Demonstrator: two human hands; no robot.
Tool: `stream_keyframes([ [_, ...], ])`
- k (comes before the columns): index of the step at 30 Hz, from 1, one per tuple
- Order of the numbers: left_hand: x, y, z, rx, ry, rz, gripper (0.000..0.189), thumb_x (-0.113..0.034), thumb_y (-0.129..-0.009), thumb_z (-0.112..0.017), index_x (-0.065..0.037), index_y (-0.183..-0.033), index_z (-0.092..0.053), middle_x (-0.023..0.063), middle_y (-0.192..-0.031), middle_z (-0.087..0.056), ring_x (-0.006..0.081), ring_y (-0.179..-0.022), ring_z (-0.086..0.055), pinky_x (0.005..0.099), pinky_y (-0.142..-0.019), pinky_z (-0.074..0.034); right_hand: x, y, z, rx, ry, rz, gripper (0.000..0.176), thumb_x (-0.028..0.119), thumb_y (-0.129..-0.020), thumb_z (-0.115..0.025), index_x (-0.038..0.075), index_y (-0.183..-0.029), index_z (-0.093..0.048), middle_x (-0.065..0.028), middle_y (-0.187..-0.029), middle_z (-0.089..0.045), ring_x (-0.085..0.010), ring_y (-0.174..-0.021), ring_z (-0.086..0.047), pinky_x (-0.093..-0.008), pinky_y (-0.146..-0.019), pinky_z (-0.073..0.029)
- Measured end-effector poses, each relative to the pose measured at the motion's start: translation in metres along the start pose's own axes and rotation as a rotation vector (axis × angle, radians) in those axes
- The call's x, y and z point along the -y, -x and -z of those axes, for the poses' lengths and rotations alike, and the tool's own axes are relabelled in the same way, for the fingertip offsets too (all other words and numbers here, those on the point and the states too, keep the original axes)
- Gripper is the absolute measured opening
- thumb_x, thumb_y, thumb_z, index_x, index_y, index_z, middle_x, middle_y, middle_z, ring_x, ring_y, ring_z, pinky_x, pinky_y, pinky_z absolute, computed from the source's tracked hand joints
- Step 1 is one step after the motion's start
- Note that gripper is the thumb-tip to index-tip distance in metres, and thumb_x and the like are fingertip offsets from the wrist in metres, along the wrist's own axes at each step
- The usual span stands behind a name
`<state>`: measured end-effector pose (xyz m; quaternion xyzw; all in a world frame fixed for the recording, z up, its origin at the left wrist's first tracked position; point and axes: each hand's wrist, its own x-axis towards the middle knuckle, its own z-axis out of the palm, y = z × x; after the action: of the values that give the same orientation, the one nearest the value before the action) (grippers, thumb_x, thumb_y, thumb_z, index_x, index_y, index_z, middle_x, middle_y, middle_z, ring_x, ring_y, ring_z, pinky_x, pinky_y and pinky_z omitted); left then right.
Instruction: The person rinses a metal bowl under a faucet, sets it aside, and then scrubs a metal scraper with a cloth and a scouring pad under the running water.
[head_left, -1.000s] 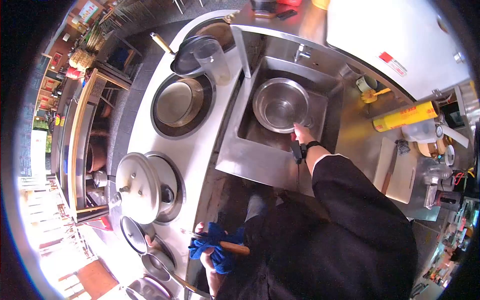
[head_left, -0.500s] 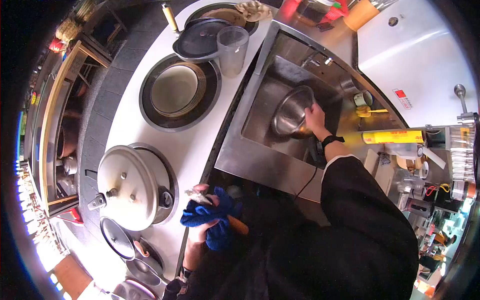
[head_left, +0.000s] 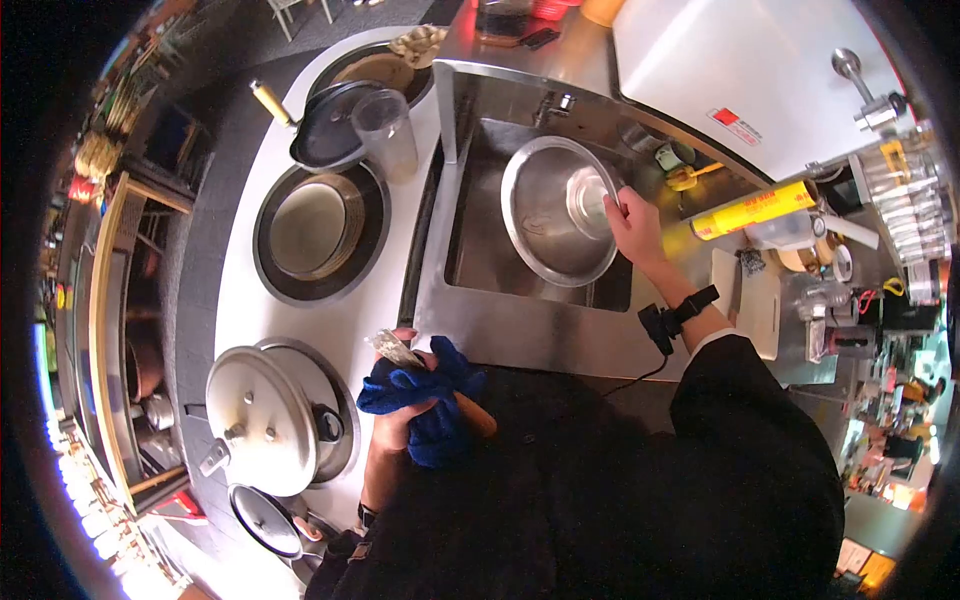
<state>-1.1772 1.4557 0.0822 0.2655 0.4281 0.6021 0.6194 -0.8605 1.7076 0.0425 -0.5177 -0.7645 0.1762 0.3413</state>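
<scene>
My right hand [head_left: 637, 232] grips the rim of a shiny metal bowl [head_left: 535, 225], fingers over its right edge. The bowl is raised over the sink [head_left: 455, 315] and tilted, with its inside showing. Down at the left, close to the counter's edge, my left hand [head_left: 400, 425] is closed around a bunched blue cloth [head_left: 440, 440]. A crumpled, whitish, shiny piece [head_left: 396, 348] sticks out above the cloth by the fingertips. A brownish rounded piece [head_left: 474, 412] shows on the cloth's right side.
On the white counter at left are a pressure cooker [head_left: 262, 420], stacked bowls [head_left: 310, 228] in a round recess, a dark lid [head_left: 335, 125] and a clear plastic cup [head_left: 386, 135]. A tap [head_left: 553, 105] is behind the sink. A yellow roll box [head_left: 752, 210] lies at right.
My right hand has lifted the metal bowl up out of the sink basin and turned its inside toward me. My left hand still holds the blue cloth. The camera view has shifted.
</scene>
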Motion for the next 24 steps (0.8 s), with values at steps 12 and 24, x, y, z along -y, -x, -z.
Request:
stream_keyframes([
  [12,0.004,-0.02,-0.018,0.062,-0.06,0.048,0.084,-0.011,-0.057,-0.066,-0.004,-0.132,-0.029,0.0059,-0.089,-0.054,0.0196,-0.085,-0.057,0.0336,-0.084,-0.046,-0.027,0.03,0.036,-0.301,-0.109,-0.21,0.032,0.019,-0.085,-0.063,0.001,-0.068,-0.042,-0.0079,-0.056,-0.038,-0.0151,-0.052,-0.038,-0.0317,-0.049,-0.033],
  [24,0.002,-0.021,-0.037,0.08,-0.023,0.12,0.079,-0.006,-0.06,-0.064,-0.005,-0.131,-0.03,0.0079,-0.089,-0.058,0.0212,-0.084,-0.058,0.0344,-0.084,-0.047,-0.056,0.091,0.033,-0.366,-0.549,-0.601,0.031,0.022,-0.087,-0.063,0.01,-0.065,-0.045,0.0073,-0.059,-0.038,-0.0032,-0.053,-0.034,-0.0231,-0.046,-0.026],
])
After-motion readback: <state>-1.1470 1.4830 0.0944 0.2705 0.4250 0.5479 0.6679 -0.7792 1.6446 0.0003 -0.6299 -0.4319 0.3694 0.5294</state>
